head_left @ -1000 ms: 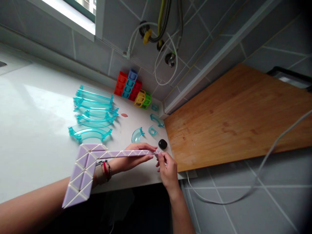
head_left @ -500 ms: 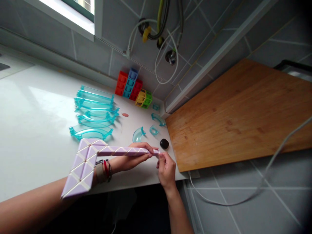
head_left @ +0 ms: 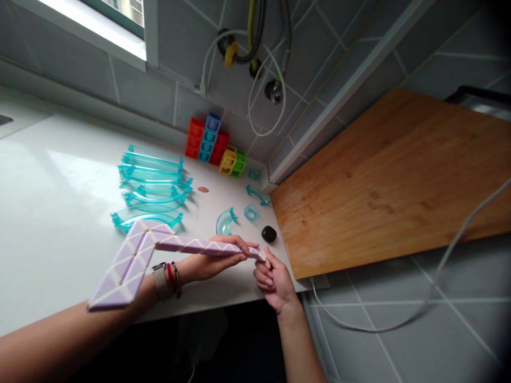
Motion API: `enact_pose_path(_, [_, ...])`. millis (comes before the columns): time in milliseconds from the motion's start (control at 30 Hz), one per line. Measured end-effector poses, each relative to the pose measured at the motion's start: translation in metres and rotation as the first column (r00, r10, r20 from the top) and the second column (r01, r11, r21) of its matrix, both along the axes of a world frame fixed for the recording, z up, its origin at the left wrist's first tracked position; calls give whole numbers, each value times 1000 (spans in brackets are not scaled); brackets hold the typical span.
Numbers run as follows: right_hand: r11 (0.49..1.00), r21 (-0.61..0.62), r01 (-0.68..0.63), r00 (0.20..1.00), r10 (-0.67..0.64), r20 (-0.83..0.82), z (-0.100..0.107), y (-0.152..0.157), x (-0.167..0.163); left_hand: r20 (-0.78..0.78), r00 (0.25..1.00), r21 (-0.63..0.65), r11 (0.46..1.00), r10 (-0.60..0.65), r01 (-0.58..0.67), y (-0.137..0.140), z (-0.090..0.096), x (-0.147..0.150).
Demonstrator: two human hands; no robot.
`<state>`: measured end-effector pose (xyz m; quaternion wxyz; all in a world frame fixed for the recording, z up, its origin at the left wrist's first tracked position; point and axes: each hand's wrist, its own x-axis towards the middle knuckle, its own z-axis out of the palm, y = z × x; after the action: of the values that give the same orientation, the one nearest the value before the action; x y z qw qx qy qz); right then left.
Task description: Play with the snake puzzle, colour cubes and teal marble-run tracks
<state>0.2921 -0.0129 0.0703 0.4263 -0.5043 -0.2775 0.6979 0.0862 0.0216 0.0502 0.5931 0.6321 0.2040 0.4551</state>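
Observation:
A lilac-and-white snake puzzle (head_left: 138, 254) is held above the counter's front part. Its long straight run reaches right from a folded, doubled section that hangs over my left forearm. My left hand (head_left: 223, 256) grips the straight run near its right part, thumb and fingers on either side. At the far right tip, my right hand (head_left: 276, 279) pinches the end piece between thumb and forefinger, the other fingers curled in. A black rounded case (head_left: 269, 234) lies just beyond the right hand. A clear teal curved track piece (head_left: 225, 221) rests behind the left hand.
Several teal track pieces (head_left: 154, 196) lie in a row on the white counter (head_left: 51, 213). Colourful cube blocks (head_left: 207, 139) stand by the tiled wall. On the right leans a wooden board (head_left: 383, 186), with a white cable (head_left: 435, 282) running past it.
My right hand has turned at the wrist, with its curled fingers now showing, and the puzzle's end piece has tilted. The folded section has dropped slightly and moved left.

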Motion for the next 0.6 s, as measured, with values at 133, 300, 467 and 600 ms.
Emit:
enact_pose_path(133, [989, -69, -130, 985, 121, -121, 11, 2, 9, 0, 1000, 4, 1000, 2, -2, 1, 6, -6])
enact_pose_path(300, [974, -88, -208, 968, 193, -158, 4, -7, 9, -8, 998, -15, 998, -63, 63, 0, 11, -10])
enact_pose_path(467, [955, 284, -83, 842, -85, 533, -10, -23, 8, -32, 997, -173, 983, -65, 59, 1, 6, -2])
enact_pose_path(600, [730, 490, -477, 504, -229, 833, -4, -20, 21, 23, 1000, -358, 934, 10, -1, 2, -1, 4])
